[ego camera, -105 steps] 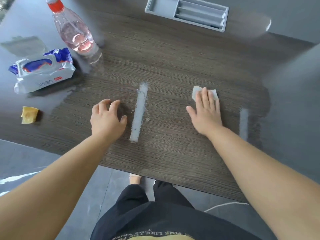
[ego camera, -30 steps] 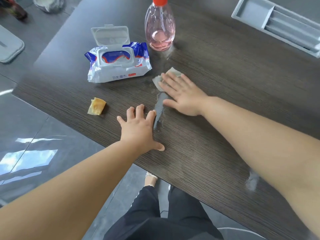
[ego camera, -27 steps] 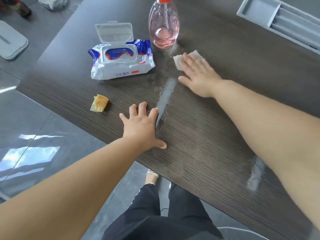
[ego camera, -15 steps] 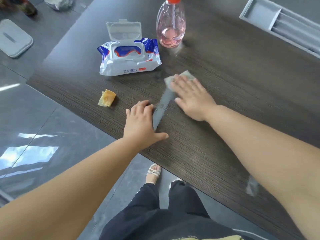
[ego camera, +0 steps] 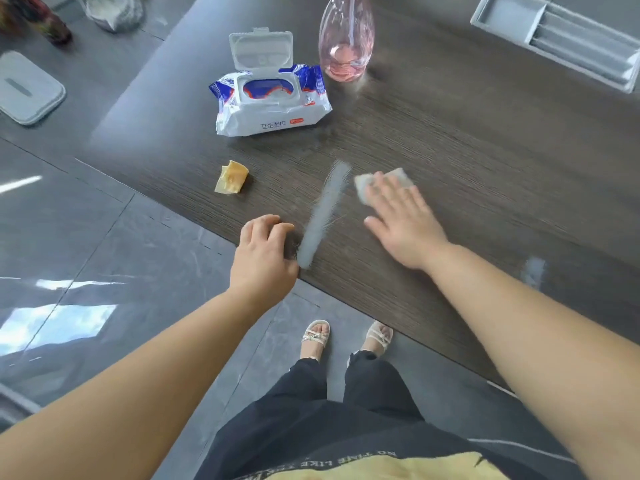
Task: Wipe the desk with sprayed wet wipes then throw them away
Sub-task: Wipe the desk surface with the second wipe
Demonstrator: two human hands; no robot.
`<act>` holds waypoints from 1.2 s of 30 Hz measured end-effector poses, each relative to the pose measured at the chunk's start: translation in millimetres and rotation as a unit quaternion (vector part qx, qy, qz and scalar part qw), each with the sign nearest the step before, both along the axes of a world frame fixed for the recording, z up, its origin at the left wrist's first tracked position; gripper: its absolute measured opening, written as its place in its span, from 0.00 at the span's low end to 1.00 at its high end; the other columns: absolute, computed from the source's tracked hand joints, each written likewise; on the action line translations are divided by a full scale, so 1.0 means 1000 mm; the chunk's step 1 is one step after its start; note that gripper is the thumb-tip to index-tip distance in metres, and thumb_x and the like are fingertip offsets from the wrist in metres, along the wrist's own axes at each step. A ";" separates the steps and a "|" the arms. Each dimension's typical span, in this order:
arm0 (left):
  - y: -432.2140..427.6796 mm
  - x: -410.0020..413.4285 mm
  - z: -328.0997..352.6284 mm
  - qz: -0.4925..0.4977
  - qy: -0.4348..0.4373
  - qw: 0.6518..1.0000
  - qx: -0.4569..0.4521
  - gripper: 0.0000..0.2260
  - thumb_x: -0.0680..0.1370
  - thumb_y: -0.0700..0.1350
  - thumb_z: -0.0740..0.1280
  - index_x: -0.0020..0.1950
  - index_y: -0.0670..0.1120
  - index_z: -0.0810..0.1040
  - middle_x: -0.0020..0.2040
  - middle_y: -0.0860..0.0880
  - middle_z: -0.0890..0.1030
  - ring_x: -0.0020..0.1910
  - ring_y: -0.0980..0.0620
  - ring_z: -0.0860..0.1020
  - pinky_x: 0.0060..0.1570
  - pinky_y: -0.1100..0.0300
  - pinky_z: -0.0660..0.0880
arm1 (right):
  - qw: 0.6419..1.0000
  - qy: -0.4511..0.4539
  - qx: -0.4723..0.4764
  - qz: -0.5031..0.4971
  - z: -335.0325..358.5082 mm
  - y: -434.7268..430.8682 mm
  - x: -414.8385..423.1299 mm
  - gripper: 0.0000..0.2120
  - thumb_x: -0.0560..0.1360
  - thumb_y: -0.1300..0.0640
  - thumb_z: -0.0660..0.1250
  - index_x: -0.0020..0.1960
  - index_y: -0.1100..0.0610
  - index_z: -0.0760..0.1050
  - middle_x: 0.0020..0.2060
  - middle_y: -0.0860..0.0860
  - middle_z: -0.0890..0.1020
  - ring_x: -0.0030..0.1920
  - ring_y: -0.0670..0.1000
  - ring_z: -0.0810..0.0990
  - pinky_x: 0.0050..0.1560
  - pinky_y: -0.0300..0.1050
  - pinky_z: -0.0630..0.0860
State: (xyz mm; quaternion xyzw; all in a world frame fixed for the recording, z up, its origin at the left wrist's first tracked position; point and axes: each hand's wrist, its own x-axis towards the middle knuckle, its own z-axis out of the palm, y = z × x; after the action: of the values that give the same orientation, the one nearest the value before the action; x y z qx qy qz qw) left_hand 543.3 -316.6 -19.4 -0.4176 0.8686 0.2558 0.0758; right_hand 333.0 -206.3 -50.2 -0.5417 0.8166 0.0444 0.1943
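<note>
I see the right hand (ego camera: 403, 225) in the middle of the frame, spread flat and pressing a wet wipe (ego camera: 381, 180) against the desk (ego camera: 485, 150), fingers covering most of it. The left hand (ego camera: 263, 254) sits lower left of it at the desk's near edge, fingers curled, gripping nothing. Between the two runs a pale wet streak (ego camera: 322, 216). Further up and left lies a small yellow scrap (ego camera: 231, 181); above that, the wipes pack (ego camera: 270, 100) with its lid open, and just beside it, at upper centre, the pink spray bottle (ego camera: 346, 43).
</note>
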 end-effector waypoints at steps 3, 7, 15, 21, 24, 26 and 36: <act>0.006 0.001 -0.002 -0.005 0.017 1.000 0.000 0.22 0.74 0.41 0.63 0.69 0.46 0.69 0.71 0.47 0.64 0.72 0.46 0.56 0.70 0.56 0.56 | 0.981 0.007 0.004 -0.196 -0.002 0.008 -0.006 0.30 0.82 0.43 0.44 0.77 0.55 0.39 0.77 0.54 0.40 0.76 0.52 0.38 0.75 0.52 0.37; 0.021 -0.001 -0.005 -0.028 0.040 0.999 -0.010 0.22 0.74 0.43 0.61 0.68 0.43 0.70 0.69 0.44 0.66 0.70 0.44 0.59 0.70 0.56 0.55 | 0.996 -0.016 -0.026 -0.081 -0.010 0.010 0.080 0.36 0.75 0.37 0.37 0.77 0.55 0.40 0.77 0.54 0.40 0.76 0.54 0.39 0.73 0.53 0.34; 0.057 -0.007 -0.004 -0.104 0.043 0.994 -0.011 0.19 0.76 0.43 0.59 0.67 0.45 0.70 0.69 0.45 0.64 0.71 0.44 0.57 0.70 0.56 0.55 | 0.980 -0.010 -0.006 -0.198 -0.003 0.120 0.042 0.29 0.81 0.41 0.44 0.77 0.52 0.40 0.76 0.49 0.39 0.76 0.49 0.37 0.75 0.49 0.35; 0.096 -0.016 -0.005 -0.108 0.049 0.993 -0.004 0.22 0.73 0.46 0.55 0.66 0.43 0.72 0.68 0.43 0.66 0.69 0.42 0.59 0.67 0.53 0.60 | 0.979 -0.014 -0.049 -0.197 -0.011 0.095 0.107 0.33 0.79 0.40 0.47 0.77 0.57 0.46 0.77 0.56 0.46 0.77 0.55 0.43 0.74 0.54 0.39; 0.112 -0.019 -0.005 -0.127 0.049 0.991 -0.003 0.23 0.71 0.47 0.54 0.64 0.43 0.73 0.67 0.43 0.67 0.68 0.42 0.60 0.66 0.52 0.62 | 0.994 -0.001 -0.064 -0.086 -0.015 0.142 0.109 0.32 0.77 0.40 0.46 0.76 0.57 0.54 0.75 0.54 0.57 0.75 0.56 0.55 0.75 0.53 0.46; 0.123 -0.021 -0.006 -0.145 0.037 0.989 -0.005 0.19 0.75 0.45 0.58 0.66 0.44 0.72 0.69 0.44 0.66 0.69 0.42 0.59 0.66 0.52 0.61 | 0.990 0.034 -0.046 -0.133 -0.016 0.192 0.090 0.33 0.77 0.38 0.42 0.76 0.54 0.44 0.76 0.50 0.47 0.76 0.51 0.46 0.73 0.48 0.37; 0.179 -0.044 -0.006 -0.205 0.012 0.978 -0.016 0.22 0.76 0.48 0.58 0.69 0.44 0.68 0.71 0.44 0.63 0.71 0.42 0.58 0.71 0.53 0.55 | 0.972 -0.026 -0.007 -0.234 -0.005 0.197 0.118 0.37 0.75 0.35 0.36 0.77 0.55 0.38 0.76 0.52 0.37 0.76 0.53 0.36 0.73 0.51 0.33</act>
State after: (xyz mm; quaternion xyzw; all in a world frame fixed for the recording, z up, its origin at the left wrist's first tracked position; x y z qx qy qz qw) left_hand 499.3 -137.9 -25.4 -0.2284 0.9406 0.2258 0.1098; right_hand 450.5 -9.0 -55.1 -0.3377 0.9157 -0.0223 0.2168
